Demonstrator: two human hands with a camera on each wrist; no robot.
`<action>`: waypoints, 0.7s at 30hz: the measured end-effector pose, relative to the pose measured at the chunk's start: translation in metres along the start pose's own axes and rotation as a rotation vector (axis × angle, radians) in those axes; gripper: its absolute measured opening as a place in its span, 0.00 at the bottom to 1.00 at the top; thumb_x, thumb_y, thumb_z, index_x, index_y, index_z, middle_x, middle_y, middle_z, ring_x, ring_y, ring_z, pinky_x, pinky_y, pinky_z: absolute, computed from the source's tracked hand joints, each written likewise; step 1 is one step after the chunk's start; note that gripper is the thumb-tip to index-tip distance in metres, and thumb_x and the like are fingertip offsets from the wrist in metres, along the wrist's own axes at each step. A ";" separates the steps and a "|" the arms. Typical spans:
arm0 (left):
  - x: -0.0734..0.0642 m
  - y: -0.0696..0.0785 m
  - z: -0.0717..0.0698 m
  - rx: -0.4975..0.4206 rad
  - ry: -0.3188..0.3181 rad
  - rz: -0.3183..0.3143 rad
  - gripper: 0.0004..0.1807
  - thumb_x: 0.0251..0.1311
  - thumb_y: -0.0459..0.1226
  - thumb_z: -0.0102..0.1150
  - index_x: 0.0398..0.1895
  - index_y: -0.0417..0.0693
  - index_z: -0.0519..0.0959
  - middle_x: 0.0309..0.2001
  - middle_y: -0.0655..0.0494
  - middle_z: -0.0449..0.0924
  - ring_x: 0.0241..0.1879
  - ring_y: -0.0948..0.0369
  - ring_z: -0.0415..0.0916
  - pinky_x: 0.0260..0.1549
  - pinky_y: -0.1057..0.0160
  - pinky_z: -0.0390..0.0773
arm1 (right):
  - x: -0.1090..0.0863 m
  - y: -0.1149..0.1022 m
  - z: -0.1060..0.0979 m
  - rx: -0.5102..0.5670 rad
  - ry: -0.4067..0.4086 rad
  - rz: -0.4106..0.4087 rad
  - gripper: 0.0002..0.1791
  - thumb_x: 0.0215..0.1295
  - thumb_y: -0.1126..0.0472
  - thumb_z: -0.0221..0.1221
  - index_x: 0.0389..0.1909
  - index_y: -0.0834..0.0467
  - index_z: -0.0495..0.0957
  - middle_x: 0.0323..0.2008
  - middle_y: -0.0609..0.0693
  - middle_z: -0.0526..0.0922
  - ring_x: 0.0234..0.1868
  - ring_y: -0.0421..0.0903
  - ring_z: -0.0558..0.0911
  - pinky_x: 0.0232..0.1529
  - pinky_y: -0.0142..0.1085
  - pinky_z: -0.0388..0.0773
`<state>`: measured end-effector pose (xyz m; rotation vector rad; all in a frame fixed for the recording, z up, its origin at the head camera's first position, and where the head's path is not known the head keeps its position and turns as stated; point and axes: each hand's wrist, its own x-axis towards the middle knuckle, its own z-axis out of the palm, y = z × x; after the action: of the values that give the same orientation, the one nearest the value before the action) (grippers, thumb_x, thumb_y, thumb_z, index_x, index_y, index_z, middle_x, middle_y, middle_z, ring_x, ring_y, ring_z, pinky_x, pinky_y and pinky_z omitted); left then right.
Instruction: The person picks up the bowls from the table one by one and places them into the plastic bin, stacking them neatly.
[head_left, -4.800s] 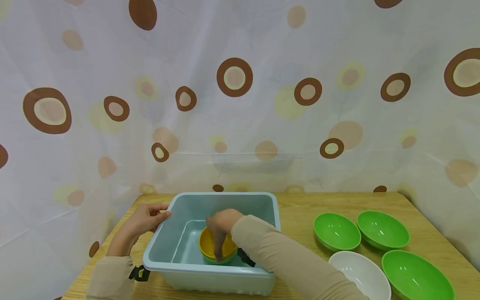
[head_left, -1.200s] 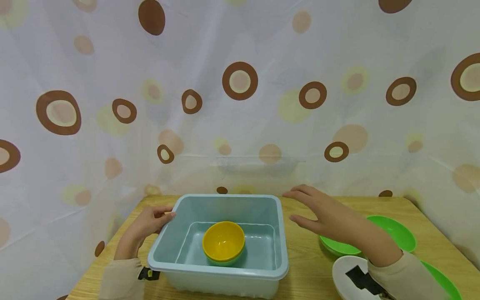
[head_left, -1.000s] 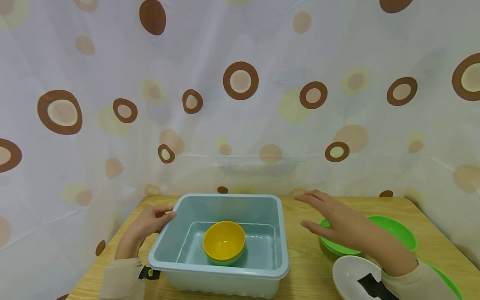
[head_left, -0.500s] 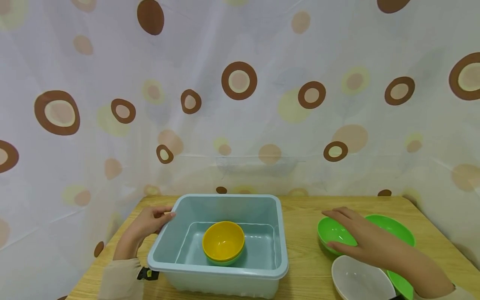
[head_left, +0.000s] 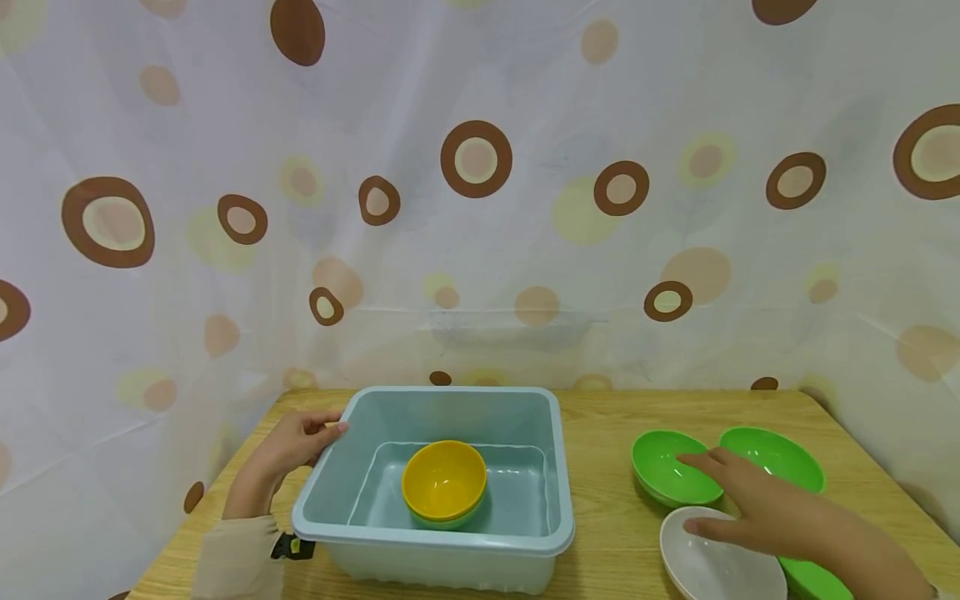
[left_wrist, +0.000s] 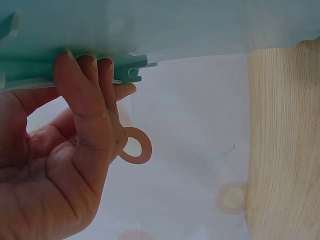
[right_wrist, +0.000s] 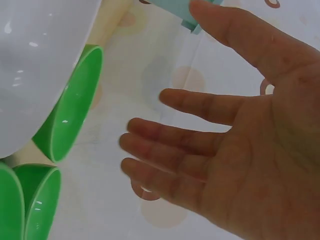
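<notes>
My left hand (head_left: pixel 288 443) grips the left rim of a pale blue plastic basin (head_left: pixel 438 568); in the left wrist view its fingers (left_wrist: pixel 82 90) curl under the rim. Inside the basin, a yellow bowl (head_left: pixel 444 479) sits nested in a green bowl (head_left: pixel 444 524), of which only the lower edge shows. On the right, my right hand (head_left: pixel 772 508) hovers over a white bowl (head_left: pixel 712 562), partly covering it. In the right wrist view the fingers (right_wrist: pixel 175 102) are spread and hold nothing, with the white bowl off to the side.
Around the white bowl lie green bowls: one behind it (head_left: pixel 667 467), one at the back right (head_left: pixel 776 454), and one in front right (head_left: pixel 813 579), mostly hidden by my right arm. They stand on a wooden table (head_left: pixel 607 467) before a patterned curtain (head_left: pixel 525 250).
My right hand was inside the basin at the nested bowls earlier; it has since come out and moved right and down to the white bowl. My left hand stays on the rim.
</notes>
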<state>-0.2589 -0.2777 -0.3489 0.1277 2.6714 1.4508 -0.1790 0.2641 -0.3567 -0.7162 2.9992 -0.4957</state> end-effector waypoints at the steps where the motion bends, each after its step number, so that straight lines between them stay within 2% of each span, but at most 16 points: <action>1: 0.000 0.000 0.000 0.000 -0.001 -0.001 0.28 0.68 0.42 0.56 0.65 0.32 0.68 0.32 0.52 0.79 0.29 0.60 0.78 0.29 0.60 0.80 | -0.001 0.003 0.001 0.008 -0.020 0.016 0.44 0.55 0.41 0.66 0.64 0.66 0.66 0.56 0.74 0.68 0.54 0.70 0.73 0.46 0.59 0.73; 6: 0.000 0.002 0.000 0.008 0.002 -0.005 0.28 0.68 0.42 0.56 0.65 0.33 0.69 0.32 0.52 0.79 0.29 0.60 0.78 0.29 0.61 0.80 | -0.003 0.011 0.009 0.032 -0.090 0.043 0.45 0.52 0.43 0.69 0.62 0.70 0.67 0.55 0.77 0.69 0.55 0.71 0.72 0.48 0.61 0.71; 14: -0.002 0.003 0.001 0.013 0.006 -0.009 0.28 0.68 0.41 0.56 0.65 0.32 0.69 0.32 0.51 0.79 0.28 0.60 0.78 0.29 0.60 0.80 | -0.004 0.013 0.019 0.091 -0.199 0.067 0.45 0.48 0.47 0.72 0.61 0.70 0.68 0.51 0.71 0.73 0.53 0.68 0.73 0.48 0.63 0.69; 21: -0.001 0.002 0.001 0.020 0.013 -0.020 0.28 0.68 0.42 0.56 0.65 0.33 0.69 0.32 0.51 0.79 0.28 0.60 0.77 0.30 0.58 0.81 | -0.005 0.016 0.025 0.120 -0.224 0.045 0.46 0.46 0.47 0.74 0.61 0.68 0.68 0.47 0.62 0.72 0.44 0.56 0.75 0.40 0.53 0.75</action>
<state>-0.2575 -0.2760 -0.3478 0.0939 2.6902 1.4239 -0.1796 0.2722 -0.3859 -0.6466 2.7459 -0.5476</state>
